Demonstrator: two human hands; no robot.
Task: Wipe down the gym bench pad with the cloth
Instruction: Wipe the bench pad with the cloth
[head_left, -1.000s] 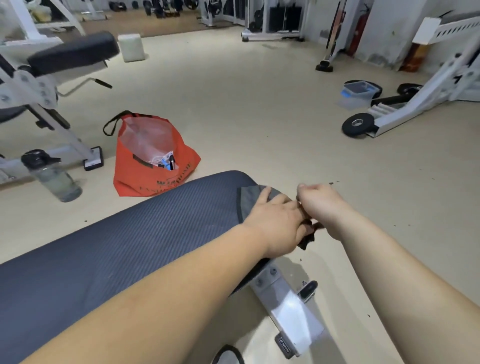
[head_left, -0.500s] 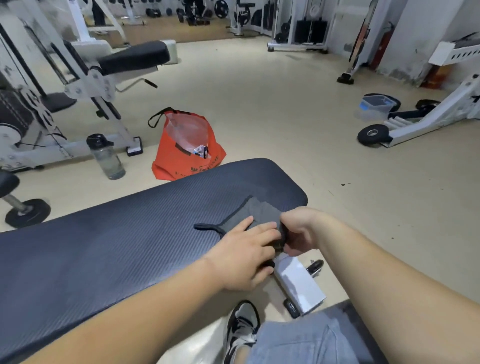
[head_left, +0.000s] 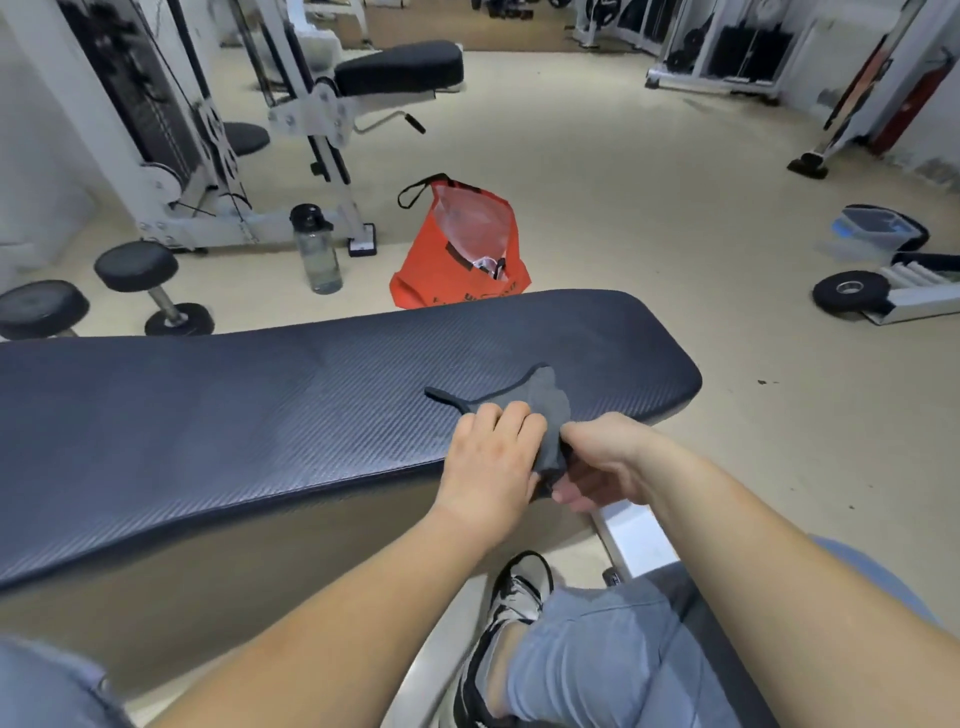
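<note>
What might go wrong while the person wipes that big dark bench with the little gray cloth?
1. The cloth sits bunched at the near edge of the bench pad, held by the left hand and right hand; it might slip off onto the floor.
2. Bunched like that, it may wipe only a narrow strip, so the long stretch to the left could get missed.

The desk (head_left: 260, 415), a dark ribbed gym pad, spans 9 to 3 o'clock, and a grey cloth (head_left: 540, 397) lies crumpled on it toward 3 o'clock, gripped at the near edge by the left hand (head_left: 493, 460) and right hand (head_left: 600, 457). On the beige floor (head_left: 623, 208) beyond sit an orange bag (head_left: 447, 270) at 12 o'clock, a water bottle (head_left: 318, 252) at 11 and a dumbbell (head_left: 150, 280) at 10.
</note>
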